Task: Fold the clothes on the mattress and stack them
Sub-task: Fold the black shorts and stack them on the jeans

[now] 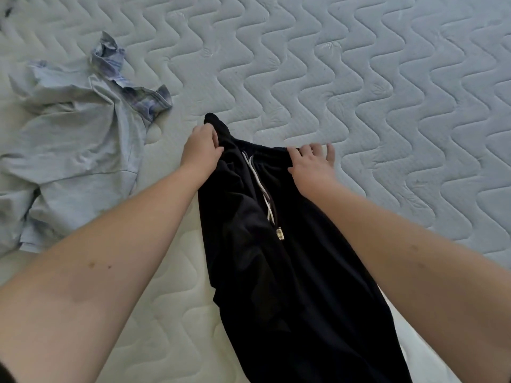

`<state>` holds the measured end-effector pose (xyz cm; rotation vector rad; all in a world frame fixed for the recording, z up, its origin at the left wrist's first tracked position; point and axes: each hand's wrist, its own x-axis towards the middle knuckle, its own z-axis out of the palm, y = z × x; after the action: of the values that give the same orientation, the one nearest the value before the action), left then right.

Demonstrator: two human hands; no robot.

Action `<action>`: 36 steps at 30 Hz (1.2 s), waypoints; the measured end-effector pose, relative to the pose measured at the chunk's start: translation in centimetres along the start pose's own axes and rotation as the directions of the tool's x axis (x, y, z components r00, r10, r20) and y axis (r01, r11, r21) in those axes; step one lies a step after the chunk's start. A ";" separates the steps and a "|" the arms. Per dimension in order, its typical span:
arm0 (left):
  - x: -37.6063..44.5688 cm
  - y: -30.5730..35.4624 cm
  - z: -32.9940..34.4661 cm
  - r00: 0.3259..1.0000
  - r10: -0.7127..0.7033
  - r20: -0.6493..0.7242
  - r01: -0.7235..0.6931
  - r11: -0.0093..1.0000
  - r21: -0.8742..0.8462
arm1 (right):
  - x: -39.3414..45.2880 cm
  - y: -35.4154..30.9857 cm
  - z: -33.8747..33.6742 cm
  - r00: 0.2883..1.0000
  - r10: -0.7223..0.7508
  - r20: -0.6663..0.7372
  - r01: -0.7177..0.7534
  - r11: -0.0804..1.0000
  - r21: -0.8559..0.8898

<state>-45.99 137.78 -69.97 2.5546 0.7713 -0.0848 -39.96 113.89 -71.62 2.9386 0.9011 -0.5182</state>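
Both bare forearms stretched forward over the quilted mattress (359, 64), left hand (200, 152) and right hand (311, 165) set at the two ends of the waistband of the black trousers (290, 272). Left grip curled tight round bunched waistband cloth; right grip pinching the band with thumb and forefinger, other fingers spread onto the mattress. Trousers lying lengthwise toward the near edge, white drawstring (260, 183) trailing down the front; crumpled pale blue shirt (74, 139) unfolded near the left edge, well apart.
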 end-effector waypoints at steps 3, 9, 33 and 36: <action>-1.4 0.3 0.1 0.999 0.042 0.017 -0.041 0.998 -0.057 | -0.9 0.5 0.4 0.999 0.041 0.028 -0.040 0.999 -0.027; -4.0 1.1 -1.3 0.976 0.063 0.210 -0.063 0.998 -0.007 | -5.5 2.8 0.7 1.000 0.010 -0.007 -0.010 0.995 0.095; -25.3 15.3 -21.3 0.816 0.566 0.115 -0.533 0.815 -0.226 | -35.2 11.9 -21.5 0.990 0.075 -0.118 -0.048 0.974 0.221; -26.3 17.5 -25.2 0.772 0.624 0.118 -0.591 0.774 -0.225 | -37.8 12.6 -25.2 0.978 0.078 -0.194 -0.035 0.976 0.215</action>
<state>-60.56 123.00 -35.27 2.4496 -0.1499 -0.0405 -54.76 85.99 -36.59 3.2472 0.8213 -0.3366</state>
